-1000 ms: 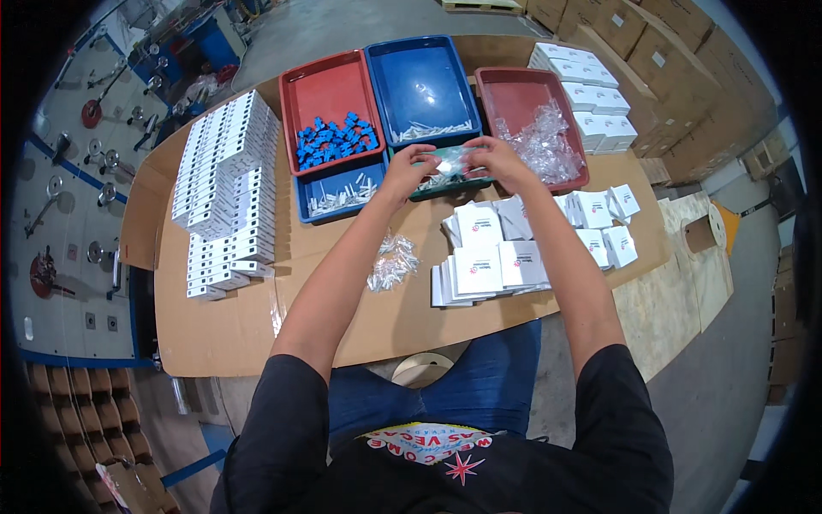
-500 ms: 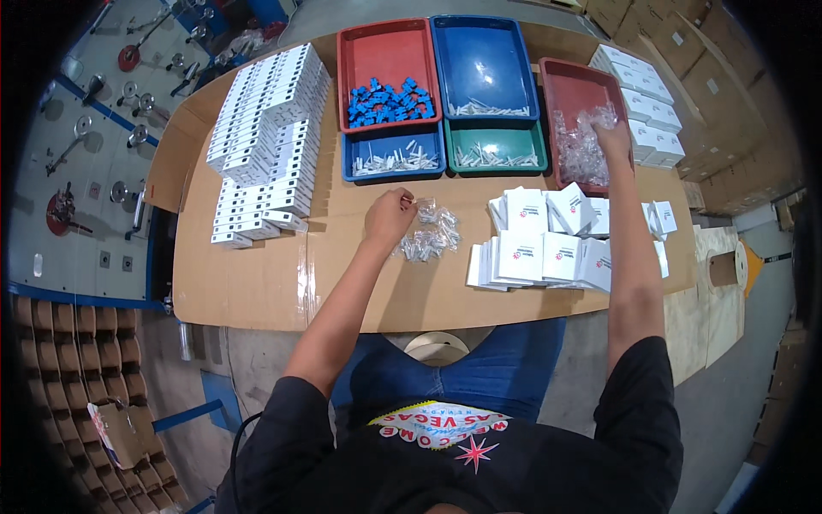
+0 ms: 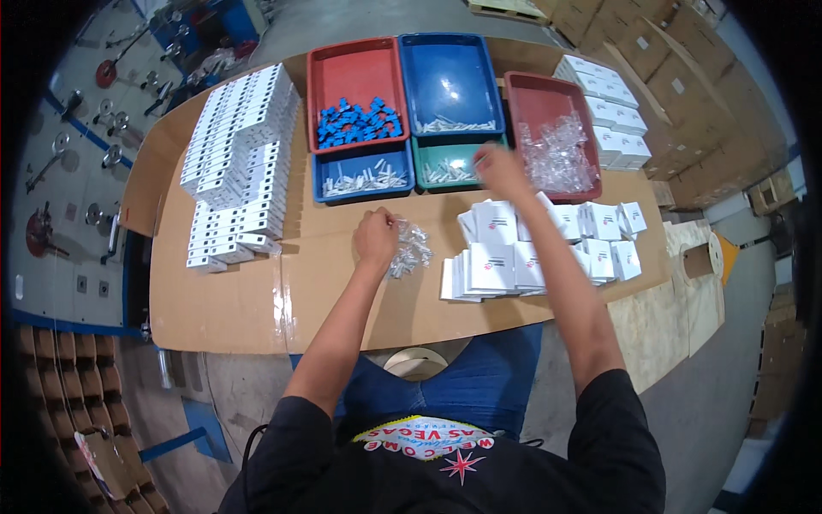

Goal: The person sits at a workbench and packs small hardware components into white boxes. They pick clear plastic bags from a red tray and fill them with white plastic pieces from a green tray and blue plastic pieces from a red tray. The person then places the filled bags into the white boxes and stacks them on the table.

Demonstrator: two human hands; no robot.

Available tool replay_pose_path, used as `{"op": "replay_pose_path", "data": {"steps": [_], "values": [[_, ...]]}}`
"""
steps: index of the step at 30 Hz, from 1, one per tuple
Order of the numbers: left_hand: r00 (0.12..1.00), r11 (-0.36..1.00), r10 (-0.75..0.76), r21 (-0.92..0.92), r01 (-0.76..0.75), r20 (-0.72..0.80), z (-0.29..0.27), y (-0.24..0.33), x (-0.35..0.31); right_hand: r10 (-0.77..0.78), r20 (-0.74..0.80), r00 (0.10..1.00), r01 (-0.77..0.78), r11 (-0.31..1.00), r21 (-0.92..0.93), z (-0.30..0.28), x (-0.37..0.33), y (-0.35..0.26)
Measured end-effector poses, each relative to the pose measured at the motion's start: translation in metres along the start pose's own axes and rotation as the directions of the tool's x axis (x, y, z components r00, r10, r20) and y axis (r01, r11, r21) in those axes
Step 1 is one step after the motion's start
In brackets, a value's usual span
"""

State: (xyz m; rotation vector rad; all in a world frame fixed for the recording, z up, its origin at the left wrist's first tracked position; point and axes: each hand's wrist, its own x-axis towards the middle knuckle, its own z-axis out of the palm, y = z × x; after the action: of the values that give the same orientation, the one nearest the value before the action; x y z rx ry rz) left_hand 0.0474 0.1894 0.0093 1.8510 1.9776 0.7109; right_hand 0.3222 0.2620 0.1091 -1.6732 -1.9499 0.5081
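Observation:
My left hand (image 3: 377, 238) is closed at the left edge of a small pile of clear plastic packets (image 3: 412, 251) on the cardboard-covered table. Whatever its curled fingers hold is hidden. Smeared by motion, my right hand (image 3: 505, 171) hangs over the right end of a green tray (image 3: 467, 152) of small white pieces; I cannot tell whether it holds anything. To its right, a red tray (image 3: 533, 92) contains a heap of clear plastic bags (image 3: 561, 154). Several white folded cards or flat boxes (image 3: 491, 267) stand in rows under my right forearm.
Stacked white boxes (image 3: 237, 154) fill the table's left side. A red tray (image 3: 354, 73) with blue parts (image 3: 360, 122) and a large blue tray (image 3: 451, 81) stand at the back, with a smaller blue tray (image 3: 363, 174) before them. More white boxes (image 3: 612, 111) are stacked back right.
My right hand has left the red tray of clear bags and moved left, over the green tray. The left hand remains by the packet pile. The whole view has shifted slightly.

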Motion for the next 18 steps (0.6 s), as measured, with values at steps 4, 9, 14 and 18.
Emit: {"op": "replay_pose_path", "data": {"steps": [4,9,14,18], "values": [[0.999,1.0,-0.012,0.014,0.012,-0.052,-0.008,0.008,-0.008,0.092,0.413,0.906,0.036,0.956,-0.292,0.083,-0.051,-0.066],[0.997,0.998,-0.059,-0.036,0.057,-0.043,0.004,0.0,0.005,0.104,0.225,0.969,0.013,0.887,-0.462,0.129,-0.073,-0.096],[0.982,0.976,-0.186,-0.123,0.182,-0.022,0.007,-0.01,0.012,0.104,0.11,0.989,-0.057,0.928,-0.368,0.145,-0.074,-0.092],[0.976,0.764,-0.156,-0.608,0.217,0.152,-0.009,-0.038,0.019,0.174,0.141,0.975,-0.164,0.983,-0.079,0.109,-0.068,-0.109]]}}
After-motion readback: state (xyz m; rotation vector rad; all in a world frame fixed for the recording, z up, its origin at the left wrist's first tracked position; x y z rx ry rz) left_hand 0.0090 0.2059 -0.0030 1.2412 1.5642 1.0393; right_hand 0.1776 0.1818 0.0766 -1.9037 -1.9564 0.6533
